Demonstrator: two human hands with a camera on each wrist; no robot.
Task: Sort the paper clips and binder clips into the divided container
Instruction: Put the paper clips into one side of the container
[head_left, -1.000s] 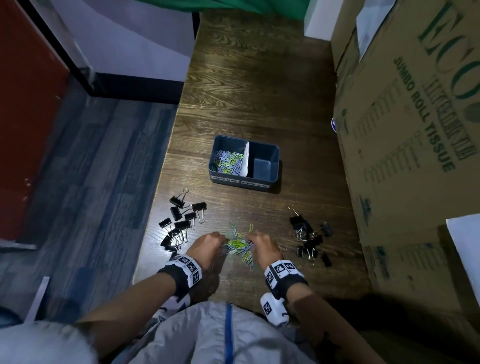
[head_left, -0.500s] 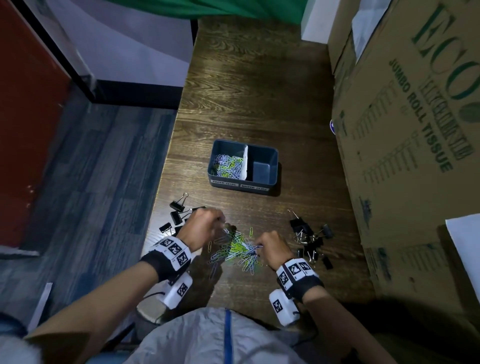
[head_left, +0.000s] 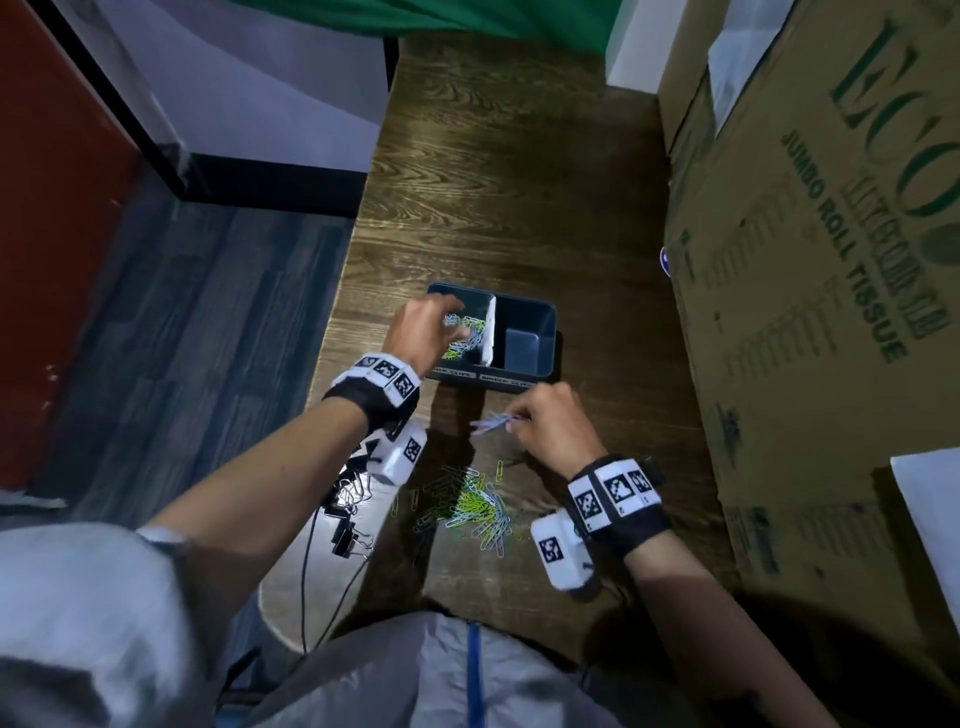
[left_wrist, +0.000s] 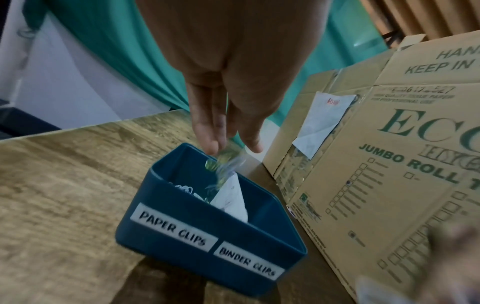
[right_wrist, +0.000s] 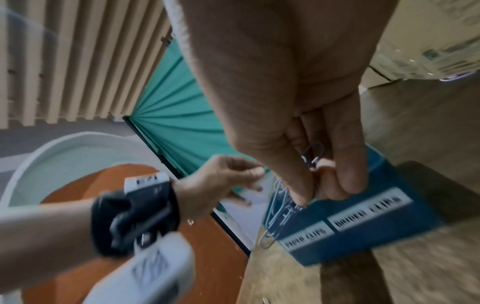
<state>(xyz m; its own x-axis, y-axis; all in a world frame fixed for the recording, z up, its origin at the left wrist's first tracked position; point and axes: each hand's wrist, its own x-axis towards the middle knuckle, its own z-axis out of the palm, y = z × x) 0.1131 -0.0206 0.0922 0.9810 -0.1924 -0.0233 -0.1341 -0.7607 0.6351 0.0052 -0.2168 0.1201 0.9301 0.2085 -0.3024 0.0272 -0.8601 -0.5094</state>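
- I count one divided container (head_left: 524, 364) with two compartments and two labels.
- Two hands: left (head_left: 421, 332), right (head_left: 556, 431).
- One cardboard box (head_left: 810, 291).
- Loose clips: too many to count.

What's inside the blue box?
The blue box has two sides split by a white divider. The left side holds colourful paper clips, partly hidden by the left hand dropping more. The right side looks empty.

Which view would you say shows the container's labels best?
The left wrist view: the labels read "PAPER CLIPS" and "BINDER CLIPS" on the container. The right wrist view blurs them; the head view shows them too small to read.
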